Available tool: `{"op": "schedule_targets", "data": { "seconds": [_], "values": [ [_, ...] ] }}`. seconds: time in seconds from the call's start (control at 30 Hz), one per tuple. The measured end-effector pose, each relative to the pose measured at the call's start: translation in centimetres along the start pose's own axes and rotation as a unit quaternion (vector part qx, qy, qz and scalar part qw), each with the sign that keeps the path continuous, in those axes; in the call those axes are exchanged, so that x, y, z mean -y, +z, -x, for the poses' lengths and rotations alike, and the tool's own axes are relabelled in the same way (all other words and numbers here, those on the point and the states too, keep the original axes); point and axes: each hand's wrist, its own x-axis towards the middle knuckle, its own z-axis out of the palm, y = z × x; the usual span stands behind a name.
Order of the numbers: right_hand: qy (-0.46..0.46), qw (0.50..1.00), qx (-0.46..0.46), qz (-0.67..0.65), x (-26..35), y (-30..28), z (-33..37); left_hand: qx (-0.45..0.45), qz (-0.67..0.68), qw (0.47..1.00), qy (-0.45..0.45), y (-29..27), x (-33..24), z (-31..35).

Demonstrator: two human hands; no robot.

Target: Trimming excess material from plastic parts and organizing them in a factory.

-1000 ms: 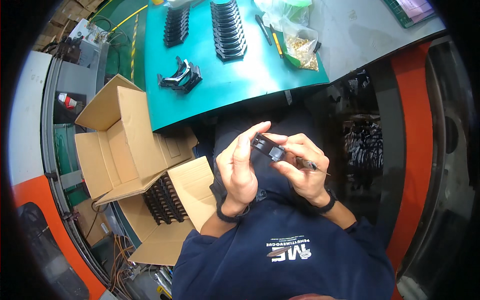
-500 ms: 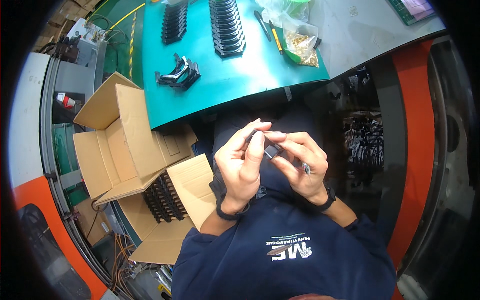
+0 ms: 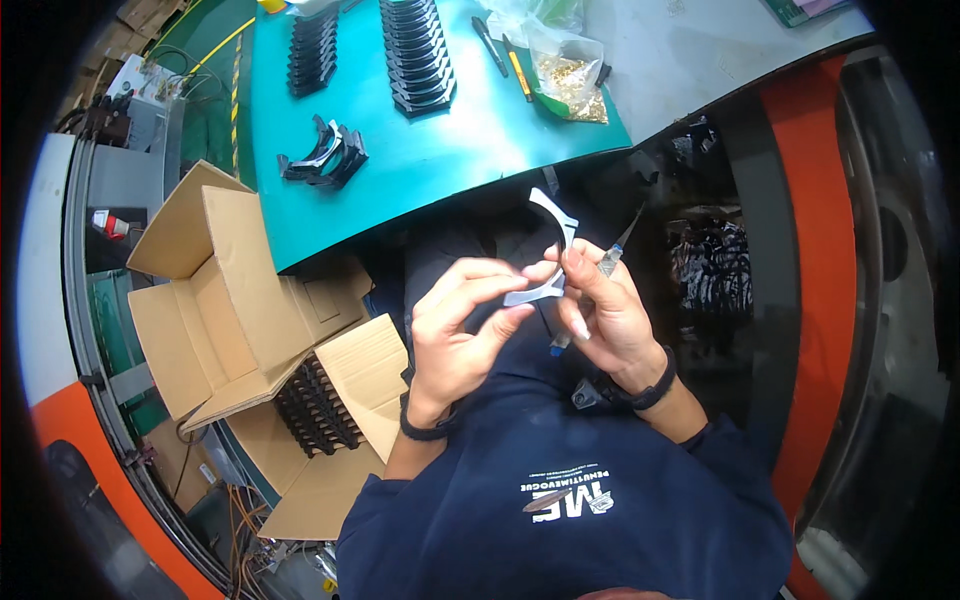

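Note:
A curved half-ring bracket point(image 3: 535, 294), shining pale grey in the light, is held up in front of my torso. My right hand point(image 3: 612, 315) pinches it near its middle between thumb and fingers. In that same hand lies a slim craft knife point(image 3: 609, 259), its pointed blade sticking out toward the upper right. My left hand point(image 3: 460, 330) has its thumb and fingertips around the lower end of the bracket; whether they press on it is hard to tell. On the green table mat, a few loose black curved brackets point(image 3: 335, 158) lie together.
Two rows of stacked black brackets point(image 3: 418, 55) stand at the back of the green mat point(image 3: 400, 190). A marker point(image 3: 489, 46), a yellow pen point(image 3: 518, 70) and a bag of small brass-coloured parts point(image 3: 575, 85) lie right of them. Open cardboard boxes point(image 3: 235, 310) stand left, one holding black parts point(image 3: 320, 405).
The bracket has been turned and raised, so its curve now shows. My hands have moved slightly apart, and the knife in my right hand has come into plain view.

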Motion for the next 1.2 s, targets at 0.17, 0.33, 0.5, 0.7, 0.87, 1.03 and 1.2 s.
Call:
{"op": "schedule_targets", "data": {
  "seconds": [0.17, 0.33, 0.5, 0.7, 0.87, 1.03, 1.2],
  "values": [
    [-0.003, 0.997, -0.017, 0.076, 0.6, 0.1, -0.2, -0.019, 0.208, 0.964, -0.162, -0.6, -0.4, 0.3],
    [0.096, 0.991, 0.019, 0.096, 1.7, -0.2, -0.2, -0.048, 0.256, 0.945, -0.201, -1.2, 0.6, 0.5],
    [0.162, 0.982, 0.062, -0.070, 0.0, -1.8, -0.7, -0.105, 0.318, 0.927, -0.167, -0.1, 0.7, 0.3],
    [0.146, 0.978, 0.087, -0.118, -1.0, -2.2, -0.9, -0.113, 0.303, 0.934, -0.152, 0.3, 0.5, 0.3],
    [-0.087, 0.988, 0.004, 0.127, -0.1, -0.1, -0.6, -0.135, 0.204, 0.959, -0.145, 0.3, 0.6, 0.2],
    [-0.259, 0.908, 0.006, 0.329, -0.4, -0.6, -0.8, -0.146, 0.105, 0.973, -0.144, 0.8, 0.6, 0.2],
    [-0.229, 0.906, -0.117, 0.336, -1.4, -0.9, -2.7, -0.178, 0.077, 0.963, -0.190, -0.6, 2.9, -2.5]
  ]
}}
